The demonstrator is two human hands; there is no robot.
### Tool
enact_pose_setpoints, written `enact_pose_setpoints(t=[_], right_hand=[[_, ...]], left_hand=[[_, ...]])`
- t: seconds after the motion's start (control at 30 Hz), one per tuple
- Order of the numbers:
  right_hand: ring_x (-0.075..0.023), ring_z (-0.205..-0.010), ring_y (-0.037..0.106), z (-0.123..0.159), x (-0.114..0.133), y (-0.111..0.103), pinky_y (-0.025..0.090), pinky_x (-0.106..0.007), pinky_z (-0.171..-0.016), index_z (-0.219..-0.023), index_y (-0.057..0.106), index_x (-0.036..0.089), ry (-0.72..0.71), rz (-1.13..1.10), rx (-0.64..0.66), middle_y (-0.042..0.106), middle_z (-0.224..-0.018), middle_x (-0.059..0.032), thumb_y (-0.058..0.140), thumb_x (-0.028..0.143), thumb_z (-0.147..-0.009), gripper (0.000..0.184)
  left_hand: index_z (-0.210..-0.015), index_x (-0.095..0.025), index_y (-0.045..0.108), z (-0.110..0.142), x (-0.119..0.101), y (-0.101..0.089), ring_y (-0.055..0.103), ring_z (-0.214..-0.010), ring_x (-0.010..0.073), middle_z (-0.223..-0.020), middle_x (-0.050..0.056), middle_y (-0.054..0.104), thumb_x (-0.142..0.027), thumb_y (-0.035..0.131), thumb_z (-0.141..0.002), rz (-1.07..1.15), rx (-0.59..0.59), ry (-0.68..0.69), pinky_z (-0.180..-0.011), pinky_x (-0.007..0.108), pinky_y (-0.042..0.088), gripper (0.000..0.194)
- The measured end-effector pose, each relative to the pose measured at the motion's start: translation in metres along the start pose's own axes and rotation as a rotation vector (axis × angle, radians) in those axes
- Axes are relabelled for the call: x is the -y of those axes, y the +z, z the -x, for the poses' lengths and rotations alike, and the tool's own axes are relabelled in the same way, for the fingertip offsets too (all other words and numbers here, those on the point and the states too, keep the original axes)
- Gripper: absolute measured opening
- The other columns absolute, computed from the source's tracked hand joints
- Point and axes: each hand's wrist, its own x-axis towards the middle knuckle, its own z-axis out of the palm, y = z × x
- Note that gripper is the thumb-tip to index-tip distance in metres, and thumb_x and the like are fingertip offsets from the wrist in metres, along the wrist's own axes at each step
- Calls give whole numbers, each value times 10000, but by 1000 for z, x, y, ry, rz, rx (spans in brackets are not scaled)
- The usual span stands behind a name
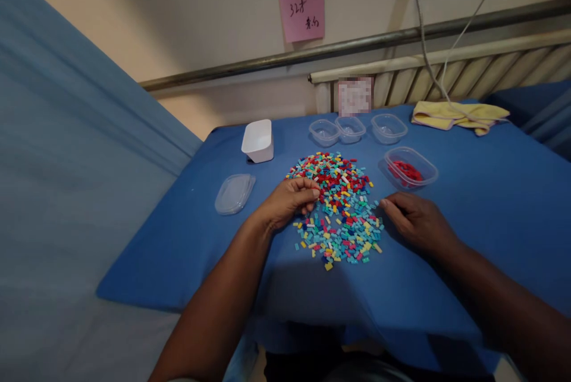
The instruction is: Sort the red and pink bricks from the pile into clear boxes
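A pile of small plastic building bricks point(352, 233) in red, teal, yellow, blue and white lies spread on the blue cloth. My left hand point(292, 200) is at the pile's left side, thumb and forefinger pinched on what looks like a small red brick point(317, 188). Just off the pile's right edge, my right hand point(413, 221) is closed, with thumb and forefinger pressed together; whatever may be in it is hidden. Beyond the right hand, a clear plastic container point(427, 169) holds red bricks point(405, 171).
Along the back stand three clear containers: one point(325, 139), another point(350, 137) and a third point(389, 135). A white tub point(257, 141) and clear lids point(234, 194) are on the left. A yellow cloth point(459, 117) lies back right, near a hanging cable point(428, 60). The blue-covered table point(178, 251) meets a curtain point(66, 102).
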Motion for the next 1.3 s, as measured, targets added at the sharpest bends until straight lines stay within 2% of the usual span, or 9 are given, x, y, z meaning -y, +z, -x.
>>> enact_pose_setpoints(t=[0.13,0.2,0.33,0.47,0.63,0.8,1.03,1.17,1.3], right_hand=[[-244,-847,751,-12,15,10,570,-381,-780,-1087,762,238,31,-161,-31,802,-963,-63,643,403,-1055,207],[-258,-964,784,-25,29,21,620,-406,-864,-1230,742,244,18,-314,-47,819,-1117,-80,692,398,-1032,255],[-249,-1032,800,-52,52,47,641,-422,-942,-1277,746,267,-49,-466,-62,834,-1157,-62,664,329,-1048,251],[-231,-1003,803,-62,49,59,647,-401,-926,-1255,763,279,-79,-397,-143,835,-1121,-43,655,267,-1048,233],[-240,-1031,795,-60,37,52,655,-399,-924,-1306,756,297,-237,-229,-93,831,-1137,-52,658,221,-1052,282],[-232,-1060,809,-55,36,44,668,-389,-948,-1304,771,288,-290,-166,-123,842,-1186,-59,680,217,-1059,271],[-219,-974,830,-48,37,43,675,-365,-894,-1199,822,302,-186,-300,-168,864,-1101,-24,742,240,-1021,205],[-211,-922,820,-46,38,43,666,-359,-862,-1176,833,303,-83,-389,-198,862,-1061,-17,723,259,-1021,196],[-223,-941,808,-45,39,43,655,-373,-872,-1143,838,300,-82,-387,-168,854,-1058,-28,702,279,-1022,183]], left_hand=[[-932,-146,702,-8,-2,22,551,-537,76,-679,-15,642,-407,936,-740,10,30,4,-490,183,409,400],[-937,-144,712,-13,-4,33,564,-544,78,-678,-12,651,-396,922,-754,-6,49,15,-503,184,429,376],[-981,-130,757,-26,-3,44,592,-558,82,-702,4,692,-378,908,-759,-6,-2,74,-557,199,482,366],[-1052,-115,814,-32,9,40,648,-629,107,-758,41,746,-426,848,-840,-50,-63,107,-656,230,539,377],[-1167,-192,852,-24,16,43,732,-849,164,-920,44,806,-380,660,-1006,-267,43,260,-822,276,582,313],[-1252,-223,838,-15,18,53,758,-909,177,-982,46,826,-319,625,-1023,-260,-14,277,-807,268,584,328],[-1084,-190,876,-19,21,49,735,-826,170,-936,63,831,-379,781,-946,-253,-96,311,-749,262,550,252],[-1037,-192,871,-16,19,50,738,-884,174,-981,57,833,-372,773,-959,-266,-99,403,-803,269,548,220],[-1003,-176,842,-14,20,58,713,-870,169,-938,56,804,-370,755,-963,-258,-109,366,-794,267,538,216]])
